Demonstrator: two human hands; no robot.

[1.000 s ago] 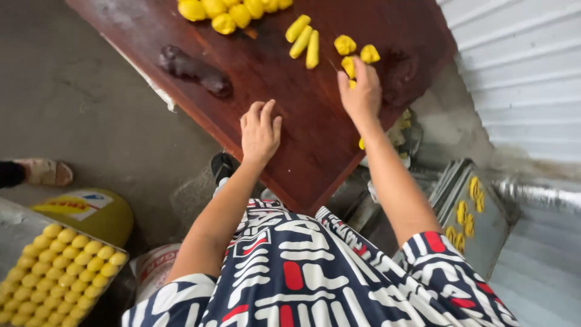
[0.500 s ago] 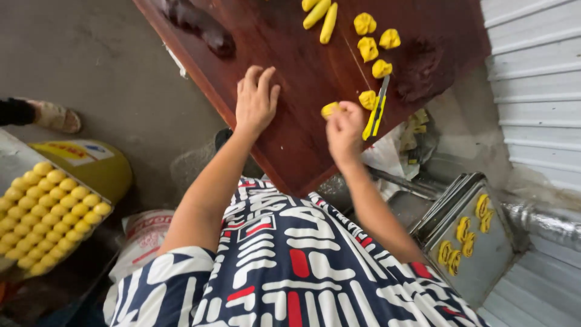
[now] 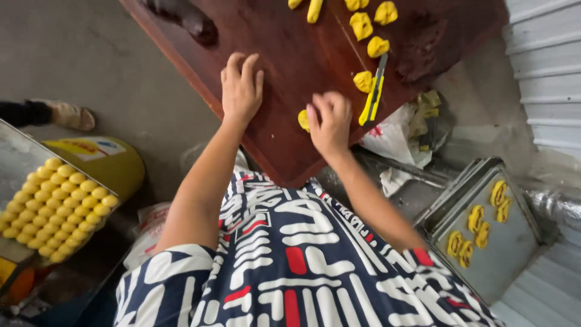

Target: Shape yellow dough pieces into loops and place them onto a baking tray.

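my right hand [image 3: 330, 124] half-curled over soft yellow dough lump [image 3: 304, 120], touching it | near edge of dark red wooden board [image 3: 290, 60] | likely light, squashy; pinch gently | my left hand [image 3: 241, 88] flat, empty

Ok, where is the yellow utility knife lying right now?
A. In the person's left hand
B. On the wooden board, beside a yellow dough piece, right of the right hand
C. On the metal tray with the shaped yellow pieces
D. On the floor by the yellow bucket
B: the yellow utility knife lies on the wooden board, next to a yellow dough piece, just right of the right hand, unheld.
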